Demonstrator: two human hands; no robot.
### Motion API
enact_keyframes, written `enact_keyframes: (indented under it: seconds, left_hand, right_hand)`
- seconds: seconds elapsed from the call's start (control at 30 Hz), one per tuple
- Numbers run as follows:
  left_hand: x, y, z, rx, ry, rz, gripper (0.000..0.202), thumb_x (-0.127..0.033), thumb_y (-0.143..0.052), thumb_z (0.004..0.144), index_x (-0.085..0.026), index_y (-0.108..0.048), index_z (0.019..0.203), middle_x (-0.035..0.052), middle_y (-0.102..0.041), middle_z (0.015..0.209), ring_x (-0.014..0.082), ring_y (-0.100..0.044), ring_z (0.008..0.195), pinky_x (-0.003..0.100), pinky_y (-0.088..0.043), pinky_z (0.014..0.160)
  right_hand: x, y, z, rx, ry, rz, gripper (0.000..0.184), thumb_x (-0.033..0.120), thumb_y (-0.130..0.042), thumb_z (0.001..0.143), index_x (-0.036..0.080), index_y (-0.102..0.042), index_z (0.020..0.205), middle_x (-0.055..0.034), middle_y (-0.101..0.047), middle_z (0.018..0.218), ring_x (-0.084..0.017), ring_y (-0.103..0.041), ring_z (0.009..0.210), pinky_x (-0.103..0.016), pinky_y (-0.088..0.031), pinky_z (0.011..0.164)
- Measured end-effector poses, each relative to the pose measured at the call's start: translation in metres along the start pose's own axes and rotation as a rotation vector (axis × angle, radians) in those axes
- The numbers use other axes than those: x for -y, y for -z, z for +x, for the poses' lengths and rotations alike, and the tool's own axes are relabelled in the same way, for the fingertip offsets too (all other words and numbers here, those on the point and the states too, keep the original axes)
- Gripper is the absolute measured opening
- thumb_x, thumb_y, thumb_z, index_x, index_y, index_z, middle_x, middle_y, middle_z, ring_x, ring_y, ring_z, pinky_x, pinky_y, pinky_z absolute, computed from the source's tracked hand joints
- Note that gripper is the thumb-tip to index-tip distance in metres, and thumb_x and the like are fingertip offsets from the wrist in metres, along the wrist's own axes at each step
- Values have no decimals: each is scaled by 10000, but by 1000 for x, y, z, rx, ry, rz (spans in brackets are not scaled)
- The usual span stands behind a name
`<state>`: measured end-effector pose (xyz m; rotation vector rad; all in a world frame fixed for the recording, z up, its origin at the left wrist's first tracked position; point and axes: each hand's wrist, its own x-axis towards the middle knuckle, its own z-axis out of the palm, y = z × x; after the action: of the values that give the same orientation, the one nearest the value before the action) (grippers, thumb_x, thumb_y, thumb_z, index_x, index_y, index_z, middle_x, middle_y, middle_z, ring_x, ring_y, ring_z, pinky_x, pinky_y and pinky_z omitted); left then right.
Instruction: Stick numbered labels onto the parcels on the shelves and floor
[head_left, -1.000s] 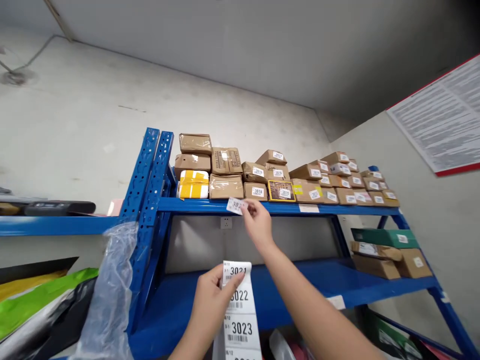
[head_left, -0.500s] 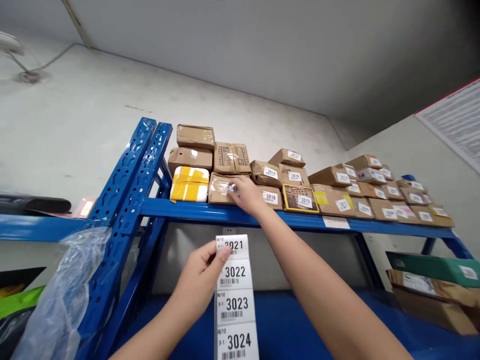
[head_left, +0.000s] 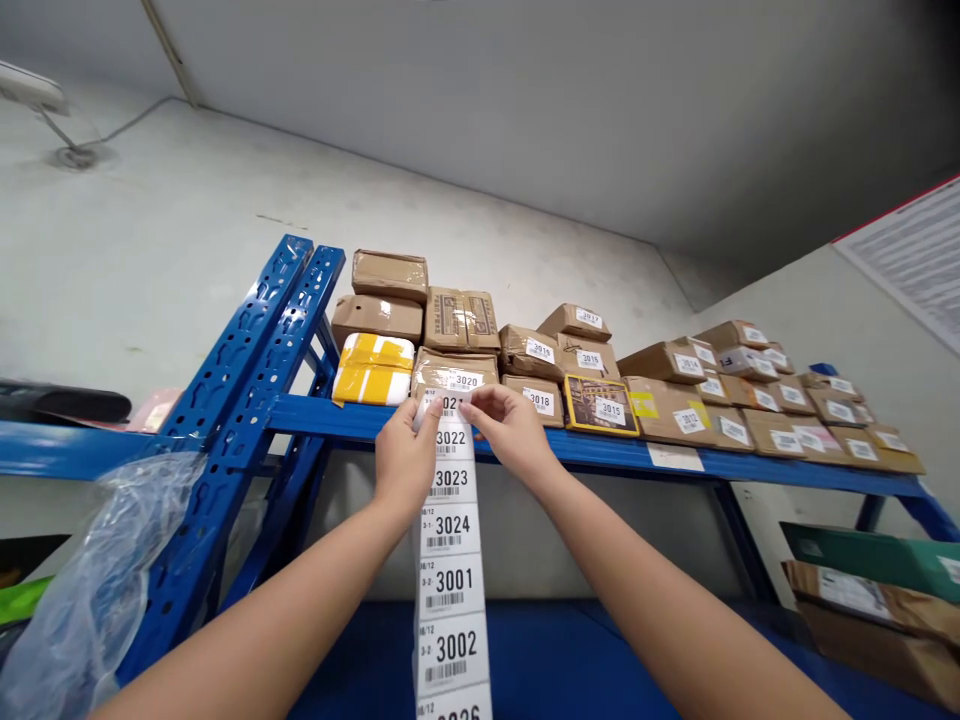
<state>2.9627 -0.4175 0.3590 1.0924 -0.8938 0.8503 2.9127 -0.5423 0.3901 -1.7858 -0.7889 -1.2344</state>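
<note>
A long strip of white number labels (head_left: 453, 578) hangs before the shelf, printed with barcodes and numbers such as 3022, 3023 and 3024. My left hand (head_left: 403, 455) pinches its top left edge between thumb and fingers. Opposite, my right hand (head_left: 517, 430) has thumb and fingertips closed at the right edge of the top label, 3021. Just behind the strip's upper end, a brown cardboard box (head_left: 431, 370) on the shelf bears a 3020 label (head_left: 466, 380). The strip and my hands hide the lower part of that box.
The blue shelf beam (head_left: 352, 420) carries a yellow-and-white parcel (head_left: 373, 370), a stack of unlabelled boxes (head_left: 390, 272) and several labelled boxes (head_left: 664, 400) rightward. A perforated blue upright (head_left: 217, 440) stands left, with clear plastic wrap (head_left: 97, 590). Lower right are more parcels (head_left: 877, 640).
My right hand has come back from the box, now labelled 3020 in plain view, to the strip's top. My left hand has raised the strip, showing more labels below.
</note>
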Motion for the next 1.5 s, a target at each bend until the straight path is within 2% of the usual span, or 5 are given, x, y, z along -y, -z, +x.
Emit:
enact_keyframes:
  seconds: [0.33, 0.6, 0.97, 1.2, 1.5]
  left_hand:
    - [6, 13, 10, 106, 160, -91, 249, -357, -721, 644, -148, -661, 766, 90, -725, 785, 216, -659, 703, 296, -487, 594]
    - [16, 43, 16, -1, 102, -148, 319, -473, -700, 668, -170, -629, 738, 19, -689, 702, 135, -592, 584, 230, -438, 517]
    - [5, 24, 14, 205, 152, -169, 252, -337, -774, 571, -150, -675, 707, 57, -716, 730, 183, -628, 647, 268, -466, 588]
    - [21, 37, 1, 273, 187, -207, 257, -384, -749, 624, -168, -663, 733, 49, -711, 733, 185, -635, 663, 280, -480, 612]
    - [21, 49, 9, 195, 83, -302, 309, -479, -661, 716, -170, -664, 716, -16, -610, 616, 100, -510, 548, 208, -387, 508]
  right_hand:
    - [18, 9, 93, -466, 262, -201, 122, 294, -626, 755, 174, -629, 777, -13, -625, 680, -149, -584, 635, -281, -496, 595]
    - [50, -7, 71, 416, -148, -190, 220, 278, -784, 641, 184, -681, 812, -47, -685, 838, -133, -610, 694, -214, -501, 512]
    - [31, 2, 125, -500, 315, -440, 59, 189, -615, 750, 175, -584, 702, -19, -625, 700, -157, -570, 665, -331, -472, 697]
    - [19, 8, 146, -624, 227, -848, 404, 180, -725, 648, 169, -578, 1024, -136, -558, 1014, -280, -575, 891, -425, -449, 770]
    - [26, -13, 85, 54, 184, -335, 274, 389, -651, 756, 179, -649, 933, -76, -662, 921, -190, -617, 800, -342, -524, 665]
